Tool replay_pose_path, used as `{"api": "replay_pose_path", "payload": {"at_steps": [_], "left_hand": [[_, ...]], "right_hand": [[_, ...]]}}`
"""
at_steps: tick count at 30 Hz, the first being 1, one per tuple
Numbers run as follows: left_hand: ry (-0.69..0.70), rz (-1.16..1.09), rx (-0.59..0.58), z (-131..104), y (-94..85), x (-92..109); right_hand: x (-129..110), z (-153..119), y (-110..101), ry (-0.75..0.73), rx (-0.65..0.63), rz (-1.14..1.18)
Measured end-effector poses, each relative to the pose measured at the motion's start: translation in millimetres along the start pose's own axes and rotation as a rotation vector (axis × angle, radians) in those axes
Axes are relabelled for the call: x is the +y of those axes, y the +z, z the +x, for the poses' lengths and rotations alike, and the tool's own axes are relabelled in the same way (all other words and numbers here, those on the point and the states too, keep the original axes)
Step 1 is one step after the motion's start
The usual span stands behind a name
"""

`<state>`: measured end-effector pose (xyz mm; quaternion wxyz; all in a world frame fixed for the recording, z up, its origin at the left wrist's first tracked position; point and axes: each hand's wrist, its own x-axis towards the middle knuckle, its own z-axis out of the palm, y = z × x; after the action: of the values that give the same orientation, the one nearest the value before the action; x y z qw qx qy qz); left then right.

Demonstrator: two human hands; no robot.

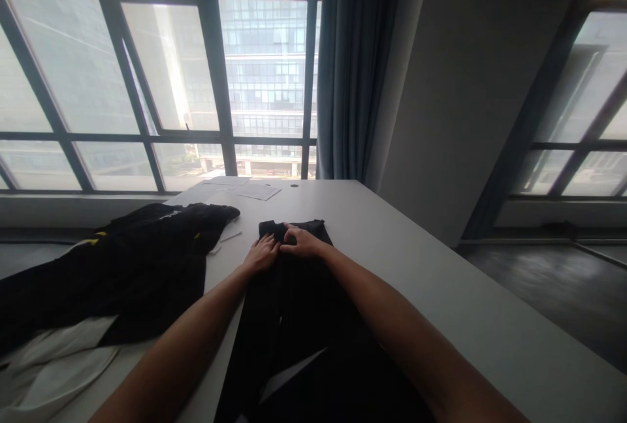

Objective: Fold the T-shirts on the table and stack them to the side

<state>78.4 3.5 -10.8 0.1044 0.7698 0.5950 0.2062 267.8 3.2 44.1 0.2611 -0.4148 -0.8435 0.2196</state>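
Observation:
A pair of black trousers (pixel 313 318) lies on the white table in front of me, waist end away from me and legs running toward me. My left hand (pixel 263 252) rests on the left part of the waist end, fingers stretched out over the cloth. Close beside it, my right hand (pixel 302 241) lies on the same end, its thumb and forefinger apart with black fabric showing between them. The hands nearly touch. A pale gap shows between the legs lower down. Fine details of the dark cloth are hard to make out.
Left on the white table (pixel 416 266) lies a heap of black clothing (pixel 161 260) with yellow marks, and pale cloth (pixel 59 364) nearer me. Paper sheets (pixel 259 192) lie at the far end. Beyond stand windows, a blue-grey curtain (pixel 355 70) and a pillar (pixel 465 83).

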Motion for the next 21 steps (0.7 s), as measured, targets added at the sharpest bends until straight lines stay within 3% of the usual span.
{"api": "replay_pose_path", "payload": {"at_steps": [3,6,8,10,12,15,18,21], "left_hand": [[-0.111,-0.123,0.099,-1.5,-3.4,1.3],[-0.138,-0.223,0.249,-7.1,-8.2,3.1],[-0.099,-0.211,0.321,-11.4,-10.2,4.7],[-0.038,-0.112,0.313,-14.3,-10.1,6.3],[0.008,0.028,0.235,-14.6,-7.7,7.2],[-0.019,0.168,0.137,-10.4,-2.1,6.1],[-0.096,0.154,0.127,-4.8,0.6,2.3],[-0.101,-0.001,0.205,-2.7,-2.7,-1.9]], "right_hand": [[6.6,-7.6,1.6,-0.049,-0.001,0.077],[21.0,-12.7,-5.6,0.145,0.133,0.0],[31.6,-14.5,-9.5,0.29,0.152,-0.15],[41.1,-16.1,-10.9,0.355,0.115,-0.289],[48.9,-18.4,-10.2,0.379,0.047,-0.354],[57.6,-22.5,-7.9,0.425,-0.085,-0.366],[62.0,-25.4,-7.1,0.435,-0.156,-0.398],[58.7,-26.1,-8.7,0.446,-0.155,-0.484]]}}
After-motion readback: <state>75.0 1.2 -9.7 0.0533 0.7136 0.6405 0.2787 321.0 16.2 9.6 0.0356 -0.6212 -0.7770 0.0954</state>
